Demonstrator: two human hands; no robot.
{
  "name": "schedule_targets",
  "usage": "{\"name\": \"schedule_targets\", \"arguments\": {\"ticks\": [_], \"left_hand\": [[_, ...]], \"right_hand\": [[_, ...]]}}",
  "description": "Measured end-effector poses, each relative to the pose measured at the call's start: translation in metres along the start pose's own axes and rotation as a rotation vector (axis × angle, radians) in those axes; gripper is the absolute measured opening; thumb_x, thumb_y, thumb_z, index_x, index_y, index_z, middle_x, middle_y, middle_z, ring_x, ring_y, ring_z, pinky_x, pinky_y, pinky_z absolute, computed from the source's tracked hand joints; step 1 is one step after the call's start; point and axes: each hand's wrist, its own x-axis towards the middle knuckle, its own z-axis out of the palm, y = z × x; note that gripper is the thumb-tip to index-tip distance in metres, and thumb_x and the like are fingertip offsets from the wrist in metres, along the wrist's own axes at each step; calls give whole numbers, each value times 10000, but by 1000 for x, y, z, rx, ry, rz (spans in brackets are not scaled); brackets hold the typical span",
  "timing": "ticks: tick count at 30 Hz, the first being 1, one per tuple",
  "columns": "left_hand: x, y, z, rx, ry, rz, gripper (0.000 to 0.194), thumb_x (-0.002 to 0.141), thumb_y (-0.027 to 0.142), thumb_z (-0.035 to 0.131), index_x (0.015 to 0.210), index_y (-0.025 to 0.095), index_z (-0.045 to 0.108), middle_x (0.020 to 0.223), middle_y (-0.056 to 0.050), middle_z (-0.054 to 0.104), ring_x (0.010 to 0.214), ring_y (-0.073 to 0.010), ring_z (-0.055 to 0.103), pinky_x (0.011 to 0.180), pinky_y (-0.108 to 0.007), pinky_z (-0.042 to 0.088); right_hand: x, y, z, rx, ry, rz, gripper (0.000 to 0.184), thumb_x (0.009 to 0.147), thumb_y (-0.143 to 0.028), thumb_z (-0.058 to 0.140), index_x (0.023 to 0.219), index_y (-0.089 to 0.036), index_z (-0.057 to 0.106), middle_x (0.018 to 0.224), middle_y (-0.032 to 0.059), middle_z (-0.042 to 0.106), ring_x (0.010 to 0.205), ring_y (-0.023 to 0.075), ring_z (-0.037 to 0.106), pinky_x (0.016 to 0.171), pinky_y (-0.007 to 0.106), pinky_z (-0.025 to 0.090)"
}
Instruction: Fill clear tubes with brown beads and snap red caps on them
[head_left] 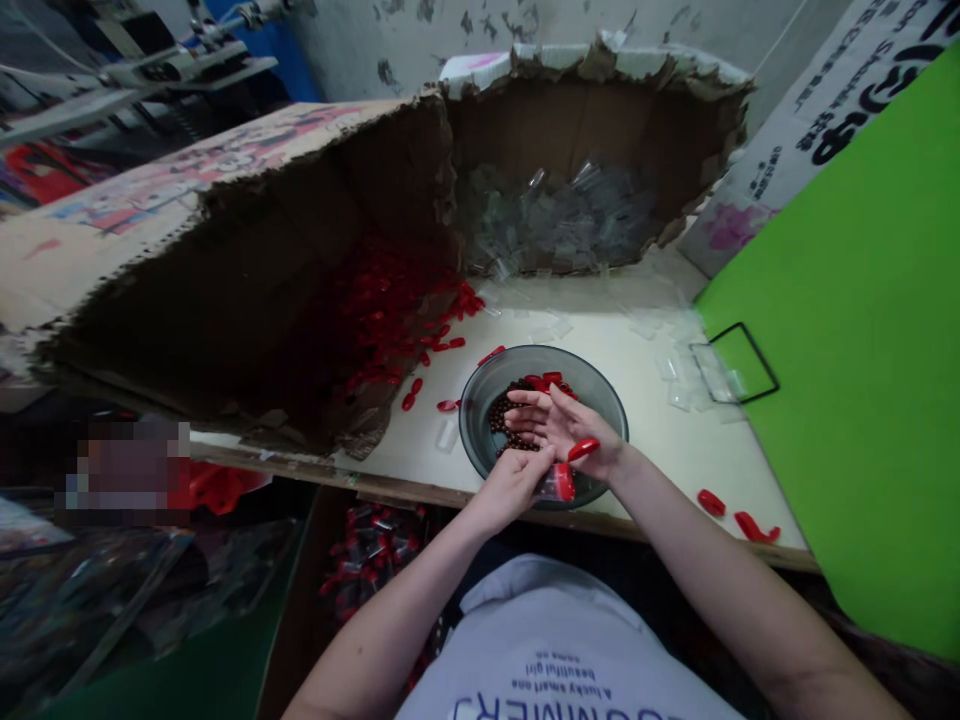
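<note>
My left hand (517, 483) is closed around a small clear container with a red end (562, 483), just above the near rim of a grey bowl (616, 420). Right beside it, my right hand (551, 425) is open over the bowl, palm showing and fingers stretched out. A red oval piece (583, 449) lies across the heel of that palm; whether it is joined to the container I cannot tell. Inside the bowl are brown beads (501, 412) and several red plastic pieces (553, 379), partly hidden by my fingers.
A torn cardboard box (390, 150) holds a heap of red pieces (375, 310); another holds clear plastic parts (570, 215). Loose red pieces (711, 502) lie on the white table (675, 450). A green panel (862, 350) stands right. Below left, a bin contains red-capped containers (375, 545).
</note>
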Motion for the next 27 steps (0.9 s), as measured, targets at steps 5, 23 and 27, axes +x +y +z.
{"name": "schedule_targets", "arguments": {"ticks": [5,23,27], "left_hand": [[4,6,-2,-5,107,69,559,810,648,480,528,171,401,400,72,305,378,-37,201,411,-230,114],[-26,-1,-8,102,276,77,534,831,623,463,553,168,422,464,49,337,432,-59,249,414,-213,183],[-70,-26,-54,192,721,62,519,818,619,465,538,185,420,471,31,402,460,-95,355,437,-214,289]], "right_hand": [[-9,9,12,-157,3,-96,420,930,-489,446,1204,-216,609,1145,84,634,1135,205,553,1029,352,391],[-20,29,47,-176,36,-213,587,944,-601,246,1291,-237,549,1092,82,647,1066,229,579,974,407,417],[-34,17,-5,-202,265,-242,578,929,-609,286,1257,-223,562,1114,100,661,1074,224,596,960,396,435]]}}
